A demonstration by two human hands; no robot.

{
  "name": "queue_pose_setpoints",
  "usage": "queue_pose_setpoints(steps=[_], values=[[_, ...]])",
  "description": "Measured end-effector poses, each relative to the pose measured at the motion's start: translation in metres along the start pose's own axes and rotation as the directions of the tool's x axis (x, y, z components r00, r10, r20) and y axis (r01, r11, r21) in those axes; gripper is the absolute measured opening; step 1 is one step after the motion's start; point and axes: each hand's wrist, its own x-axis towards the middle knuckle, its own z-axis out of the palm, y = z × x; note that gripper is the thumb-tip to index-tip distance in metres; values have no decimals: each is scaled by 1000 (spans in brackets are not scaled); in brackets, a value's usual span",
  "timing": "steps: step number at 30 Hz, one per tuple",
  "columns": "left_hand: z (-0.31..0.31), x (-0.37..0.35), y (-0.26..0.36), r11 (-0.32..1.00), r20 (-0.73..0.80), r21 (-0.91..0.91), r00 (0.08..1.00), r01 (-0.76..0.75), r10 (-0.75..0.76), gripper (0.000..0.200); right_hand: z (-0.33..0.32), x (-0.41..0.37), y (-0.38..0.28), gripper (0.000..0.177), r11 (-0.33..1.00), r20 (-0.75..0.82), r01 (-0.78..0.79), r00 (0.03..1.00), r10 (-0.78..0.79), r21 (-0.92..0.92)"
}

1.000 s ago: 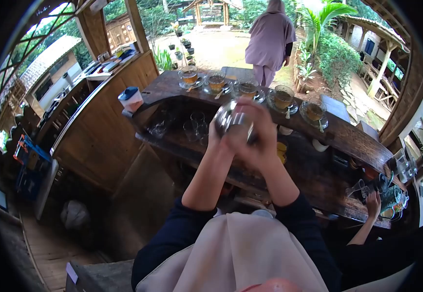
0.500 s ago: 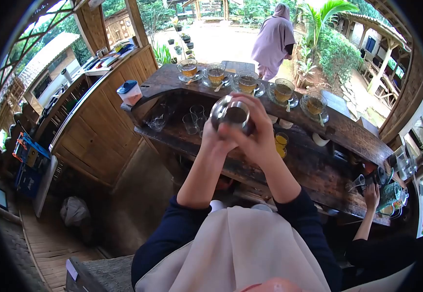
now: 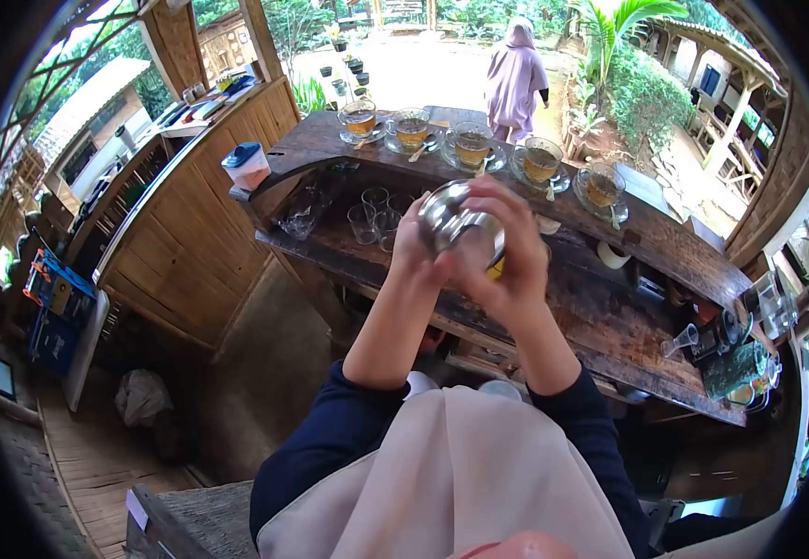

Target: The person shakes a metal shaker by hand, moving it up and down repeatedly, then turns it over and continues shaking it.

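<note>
A shiny metal shaker (image 3: pixel 441 216) is held up over the wooden counter between both my hands. My left hand (image 3: pixel 416 250) wraps its left side. My right hand (image 3: pixel 509 238) grips it from the right, with fingers over the top. Past it, several glass cups of amber drink on saucers with spoons stand along the raised counter ledge, among them one cup (image 3: pixel 472 147) just behind the shaker. Below the ledge, to the left of my hands, are several empty glasses (image 3: pixel 361 224). Something yellow shows partly behind my right hand.
A clear container with a blue lid (image 3: pixel 246 166) sits at the ledge's left end. Glassware and a green-tinted jar (image 3: pixel 738 373) stand at the counter's right end. A wooden cabinet (image 3: pixel 190 224) is at left. A person (image 3: pixel 516 82) is outside beyond the counter.
The shaker has tilted and shifted slightly right in my hands. The person outside has moved farther away. A co-worker's hand at the right end of the counter has gone from view.
</note>
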Motion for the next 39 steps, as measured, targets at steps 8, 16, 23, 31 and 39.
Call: queue_pose_setpoints(steps=[8, 16, 23, 31, 39], values=[[68, 8, -65, 797, 569, 239, 745, -555, 348, 53, -32, -15, -67, 28, 488, 54, 872, 489, -871, -35], [20, 30, -13, 983, -297, 166, 947, -76, 123, 41, -30, 16, -1, 45, 990, -101, 81, 991, -93, -115], [36, 16, -12, 910, 367, 348, 926, -226, 90, 74, -14, -8, -41, 27, 825, 63, 562, 827, -559, -61], [12, 31, 1, 998, -94, 40, 994, -45, 48, 46, -30, 22, -11, 41, 990, 131, 94, 988, -80, -106], [46, 66, -43, 972, 259, 175, 945, 157, -200, 61, -66, -5, -44, 34, 658, 247, 699, 715, -654, -279]])
